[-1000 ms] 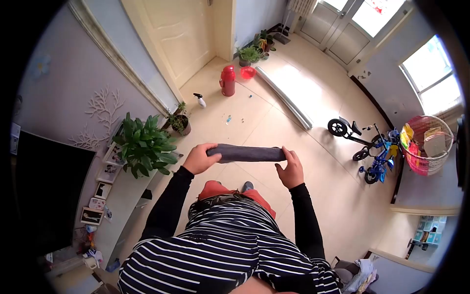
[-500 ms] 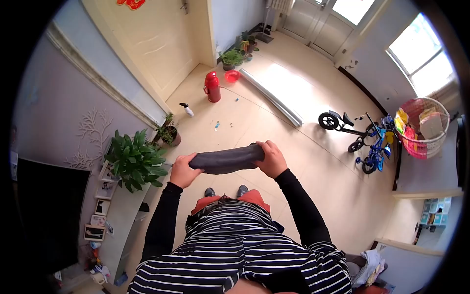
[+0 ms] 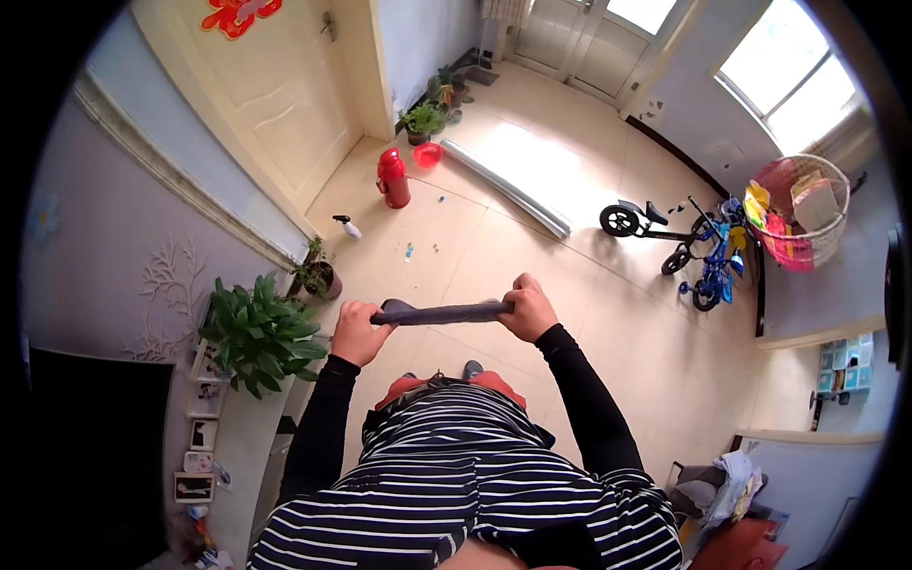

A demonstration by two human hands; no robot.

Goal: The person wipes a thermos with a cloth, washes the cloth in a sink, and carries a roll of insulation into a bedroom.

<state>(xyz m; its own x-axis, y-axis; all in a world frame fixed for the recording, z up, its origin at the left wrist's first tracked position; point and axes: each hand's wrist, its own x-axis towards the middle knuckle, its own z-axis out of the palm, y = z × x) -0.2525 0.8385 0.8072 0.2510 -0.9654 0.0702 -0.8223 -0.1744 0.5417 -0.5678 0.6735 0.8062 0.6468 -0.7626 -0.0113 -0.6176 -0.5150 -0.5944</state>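
Note:
A dark grey piece of cloth (image 3: 446, 314) is stretched level between my two hands, in front of my body and above the floor. It shows as a narrow band, with a small rounded bulge near its left end; whether it is a garment or a towel I cannot tell. My left hand (image 3: 359, 332) is closed on the left end, thumb pressed along the near side. At the right end my right hand (image 3: 528, 308) pinches the cloth with curled fingers. Below, one of my shoes (image 3: 473, 369) shows on the floor past my red shorts.
On my left are a leafy plant (image 3: 261, 332) and a cabinet (image 3: 242, 465) with picture frames. Ahead stand a spray bottle (image 3: 348, 228), a red thermos (image 3: 392, 179), a red basin (image 3: 427, 155) and a long silvery roll (image 3: 503, 187). Small bikes (image 3: 703, 252) and a basket (image 3: 801, 211) are right.
The cloth has gone from a broad, thick band to a thin, taut one, with a bulge now near the left hand. Both hands keep their hold. My view has shifted slightly.

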